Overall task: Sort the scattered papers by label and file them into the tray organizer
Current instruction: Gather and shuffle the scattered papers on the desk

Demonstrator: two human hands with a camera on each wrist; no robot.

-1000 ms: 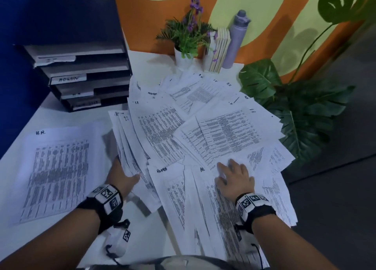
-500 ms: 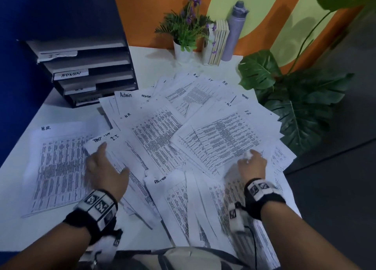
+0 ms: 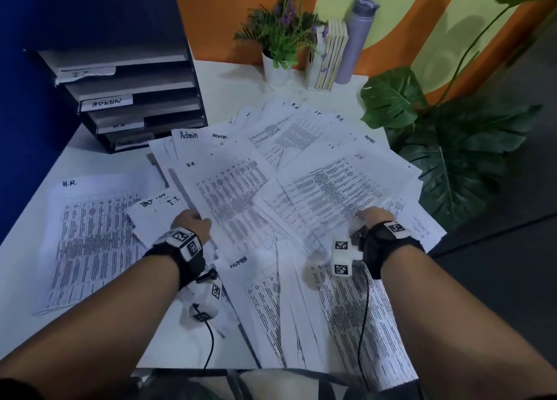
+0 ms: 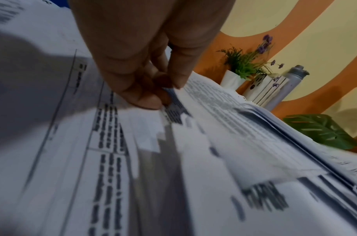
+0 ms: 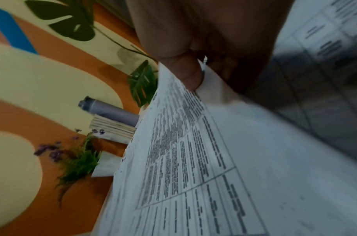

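Scattered printed papers (image 3: 301, 158) with handwritten labels cover the table's middle and right. The dark tray organizer (image 3: 168, 77), with tabs reading I.T. and ADMIN, stands at the back left. My left hand (image 3: 191, 221) pinches the lower left edge of a sheet marked H.R. (image 3: 229, 194); the left wrist view shows thumb and fingers closed on a paper edge (image 4: 169, 95). My right hand (image 3: 372, 217) pinches the near corner of another printed sheet (image 3: 337, 188), with the thumb (image 5: 187, 73) on top and the corner lifted off the pile.
A separate H.R. sheet (image 3: 90, 234) lies flat at the left. At the back stand a potted plant (image 3: 280, 41), upright books (image 3: 330, 59) and a grey bottle (image 3: 357, 35). Big green leaves (image 3: 452, 158) crowd the table's right edge.
My left hand went from pressing the left side of the pile to pinching the H.R. sheet. My right hand left its flat rest on the near papers, moved forward and took a corner.
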